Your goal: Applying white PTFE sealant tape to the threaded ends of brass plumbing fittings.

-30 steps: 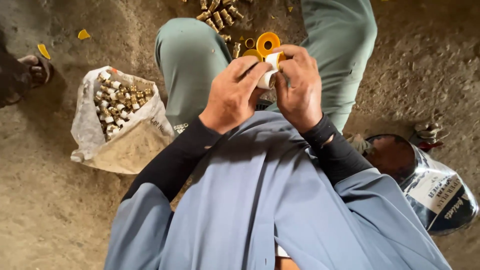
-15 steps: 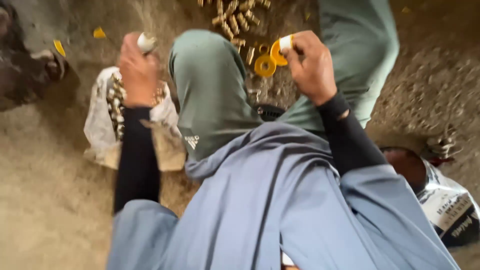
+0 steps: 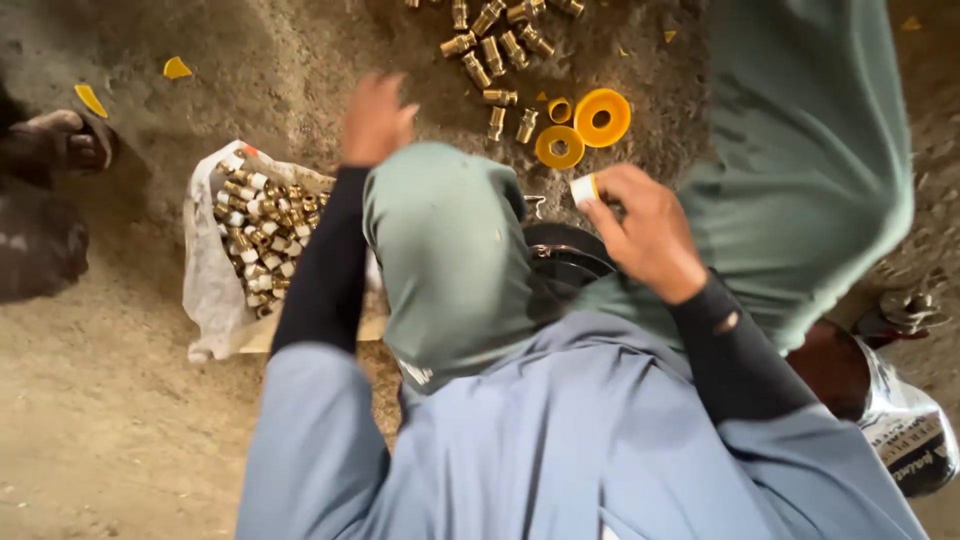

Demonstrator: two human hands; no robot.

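— Since half a second ago, what has shifted?

— Both arms. The left hand (image 3: 375, 120), which was raised over the bag with a small white-capped piece in its fingers, now hangs past the knee, above the bare ground and short of the loose brass fittings (image 3: 497, 50). It is blurred; the fingers look loosely spread and nothing shows in them, though that cannot be told for sure. The right hand (image 3: 645, 230) has dropped lower, toward the lap.

— And going from the left?

— At the far left, another person's sandalled foot (image 3: 60, 140) rests on the ground. Next comes the white plastic bag (image 3: 215, 290), lying open and full of brass fittings with white wrapped ends. Then the reaching left hand, then the scatter of bare fittings and two yellow tape spools (image 3: 580, 130) lying flat, touching each other.

— What does the right hand have?

— A small white roll of thread tape (image 3: 583, 188), pinched at its fingertips, the other fingers curled in.

— How is this step done well?

— Probably by picking one fitting cleanly by its body, keeping the thread end free of grit, while the tape stays pinched so it does not unwind.

— The floor?

— Rough packed earth, dusty, with yellow scraps (image 3: 175, 68) lying about. A crumpled printed bag (image 3: 915, 430) sits at the right.
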